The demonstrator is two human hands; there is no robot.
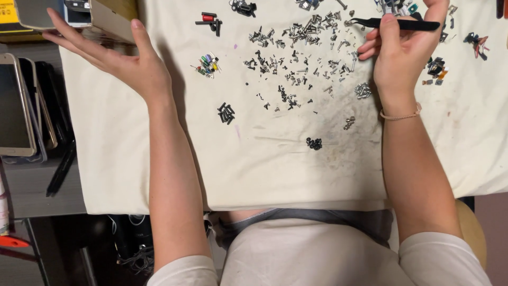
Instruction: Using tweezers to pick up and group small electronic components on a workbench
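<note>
Right hand (399,53) clamped on slim black metal tweezers (394,23), tips over the scatter of small silver and black screws (296,58) on the stained cream cloth (264,159). Left hand (114,55) open, empty, raised. Risk: a sleeve or wrist sweep scatters sorted piles; a pinched screw may flick away.

stacked phones (18,106), black pen (61,170), cardboard box (108,18)

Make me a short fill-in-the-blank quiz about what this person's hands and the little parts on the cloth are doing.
1. The right hand holds black ____ over the scattered screws.
2. The left hand is open and holds ____.
3. The screws lie on a ____ cloth.
4. A thin bracelet circles the ____ wrist.

Missing words: tweezers; nothing; white; right
</note>
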